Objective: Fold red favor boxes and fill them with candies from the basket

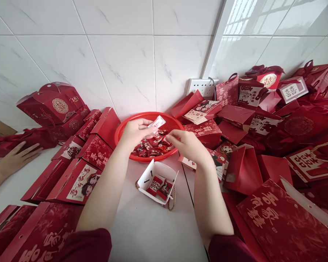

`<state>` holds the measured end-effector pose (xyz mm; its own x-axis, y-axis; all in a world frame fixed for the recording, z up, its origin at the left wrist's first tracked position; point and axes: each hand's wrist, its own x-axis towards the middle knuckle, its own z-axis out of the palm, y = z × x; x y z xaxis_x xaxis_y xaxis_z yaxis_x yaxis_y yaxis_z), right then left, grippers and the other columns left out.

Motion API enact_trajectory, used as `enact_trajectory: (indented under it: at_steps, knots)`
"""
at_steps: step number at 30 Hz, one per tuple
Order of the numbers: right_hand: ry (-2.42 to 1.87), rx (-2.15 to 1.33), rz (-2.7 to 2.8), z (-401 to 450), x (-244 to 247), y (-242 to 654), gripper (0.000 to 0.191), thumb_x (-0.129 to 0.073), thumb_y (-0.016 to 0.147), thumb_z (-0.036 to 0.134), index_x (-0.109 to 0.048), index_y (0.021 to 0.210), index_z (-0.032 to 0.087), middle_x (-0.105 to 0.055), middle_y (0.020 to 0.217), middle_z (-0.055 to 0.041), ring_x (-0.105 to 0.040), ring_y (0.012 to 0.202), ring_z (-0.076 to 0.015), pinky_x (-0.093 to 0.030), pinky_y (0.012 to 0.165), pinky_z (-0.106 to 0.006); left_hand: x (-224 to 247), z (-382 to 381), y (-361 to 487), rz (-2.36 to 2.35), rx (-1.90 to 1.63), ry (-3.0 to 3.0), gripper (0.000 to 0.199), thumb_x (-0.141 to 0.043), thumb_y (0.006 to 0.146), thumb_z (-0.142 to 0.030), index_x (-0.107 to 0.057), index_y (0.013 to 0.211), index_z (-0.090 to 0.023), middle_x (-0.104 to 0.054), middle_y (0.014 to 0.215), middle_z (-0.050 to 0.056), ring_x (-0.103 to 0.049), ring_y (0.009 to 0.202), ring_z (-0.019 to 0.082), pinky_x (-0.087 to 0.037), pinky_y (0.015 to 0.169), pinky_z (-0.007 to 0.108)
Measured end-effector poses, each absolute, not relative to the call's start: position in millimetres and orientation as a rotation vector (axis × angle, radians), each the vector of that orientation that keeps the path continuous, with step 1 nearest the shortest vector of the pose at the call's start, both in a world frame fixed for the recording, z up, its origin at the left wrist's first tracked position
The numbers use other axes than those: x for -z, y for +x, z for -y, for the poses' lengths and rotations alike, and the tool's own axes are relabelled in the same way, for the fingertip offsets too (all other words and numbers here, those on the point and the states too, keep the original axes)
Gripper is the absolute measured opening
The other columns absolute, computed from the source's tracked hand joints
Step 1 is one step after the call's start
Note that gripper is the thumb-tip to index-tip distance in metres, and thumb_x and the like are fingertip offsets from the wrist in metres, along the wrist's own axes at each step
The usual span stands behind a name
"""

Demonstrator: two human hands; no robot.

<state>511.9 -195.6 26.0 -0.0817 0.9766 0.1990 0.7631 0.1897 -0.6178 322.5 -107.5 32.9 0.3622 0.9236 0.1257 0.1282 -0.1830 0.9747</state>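
Note:
My left hand (140, 131) is closed over the basket, pinching a small white-and-pink wrapped candy (157, 122) between thumb and fingers. Opposite it, my right hand (182, 141) hovers above the basket's right side, its fingers loosely bent and apart, with nothing visible in them. Below both hands is a red plastic basket (125, 120) of red-wrapped candies (152, 145). Nearer to me stands a small open gift box (164, 170) with white inner walls and a twisted rope handle. Several red packets (155, 184) lie inside that box.
Red gift boxes (94, 153) stand in rows on the left. More red boxes and bags (243, 116) crowd the right side. Another person's hand (19, 156) rests at the far left. A white power strip (202, 87) sits against the tiled wall (125, 65) behind the basket.

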Motion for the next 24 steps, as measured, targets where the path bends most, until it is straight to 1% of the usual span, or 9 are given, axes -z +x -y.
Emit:
enact_trajectory:
  at_steps: [2, 5, 8, 10, 13, 18, 24]
  knots:
    - [-1.403, -0.575, 1.789, 207.9, -37.1, 511.1, 0.044, -0.036, 0.099, 0.050, -0.063, 0.087, 0.019, -0.067, 0.081, -0.0018, -0.059, 0.074, -0.0145, -0.041, 0.066, -0.024, -40.0, 136.2, 317.6, -0.954, -0.926, 1.516, 0.036, -0.080, 0.071, -0.034, -0.069, 0.095, -0.011, -0.074, 0.088, 0.010, -0.073, 0.082, 0.021, -0.061, 0.074, 0.028]
    - [-1.233, -0.741, 1.697, 222.8, -46.9, 509.2, 0.042, -0.044, 0.096, 0.054, -0.063, 0.085, 0.017, -0.067, 0.082, -0.0025, -0.060, 0.074, -0.0148, -0.044, 0.067, -0.025, -47.9, 166.6, 308.2, -0.946, -0.863, 1.494, 0.033, -0.079, 0.073, -0.038, -0.070, 0.091, -0.012, -0.074, 0.083, 0.009, -0.073, 0.077, 0.019, -0.061, 0.069, 0.023]
    - [-1.131, -0.876, 1.653, 232.2, -50.7, 504.9, 0.036, -0.052, 0.093, 0.051, -0.062, 0.088, 0.017, -0.065, 0.081, -0.0021, -0.060, 0.069, -0.0135, -0.046, 0.064, -0.025, -53.4, 186.4, 296.1, -0.929, -0.827, 1.487, 0.029, -0.075, 0.076, -0.040, -0.071, 0.085, -0.012, -0.074, 0.075, 0.007, -0.071, 0.065, 0.015, -0.060, 0.060, 0.019]
    - [-1.048, -0.928, 1.620, 236.3, -51.9, 501.1, 0.031, -0.054, 0.093, 0.047, -0.062, 0.089, 0.016, -0.064, 0.080, -0.0019, -0.060, 0.066, -0.0124, -0.048, 0.063, -0.025, -56.1, 196.3, 288.1, -0.886, -0.786, 1.489, 0.027, -0.072, 0.080, -0.039, -0.071, 0.081, -0.013, -0.073, 0.072, 0.006, -0.070, 0.060, 0.014, -0.059, 0.057, 0.019]
    - [-0.919, -1.014, 1.613, 241.1, -53.3, 495.7, 0.026, -0.057, 0.093, 0.040, -0.061, 0.086, 0.016, -0.063, 0.079, -0.0021, -0.060, 0.065, -0.0114, -0.049, 0.061, -0.024, -60.3, 206.5, 278.8, -0.792, -0.764, 1.515, 0.024, -0.069, 0.084, -0.035, -0.070, 0.078, -0.012, -0.072, 0.070, 0.004, -0.069, 0.059, 0.013, -0.059, 0.058, 0.019]
    - [-0.794, -1.084, 1.569, 249.3, -53.4, 489.3, 0.019, -0.060, 0.093, 0.033, -0.059, 0.084, 0.016, -0.063, 0.076, -0.0008, -0.060, 0.060, -0.0097, -0.049, 0.057, -0.023, -66.8, 212.7, 272.2, -0.642, -0.821, 1.558, 0.019, -0.062, 0.090, -0.030, -0.066, 0.081, -0.014, -0.072, 0.070, 0.002, -0.068, 0.058, 0.012, -0.057, 0.055, 0.019]
    - [-0.773, -1.083, 1.573, 255.5, -52.1, 484.4, 0.019, -0.059, 0.094, 0.032, -0.058, 0.082, 0.017, -0.065, 0.076, -0.0007, -0.059, 0.058, -0.0090, -0.047, 0.056, -0.023, -66.3, 213.5, 266.0, -0.640, -0.826, 1.642, 0.021, -0.060, 0.091, -0.028, -0.062, 0.076, -0.014, -0.069, 0.066, 0.001, -0.066, 0.056, 0.011, -0.055, 0.056, 0.019]
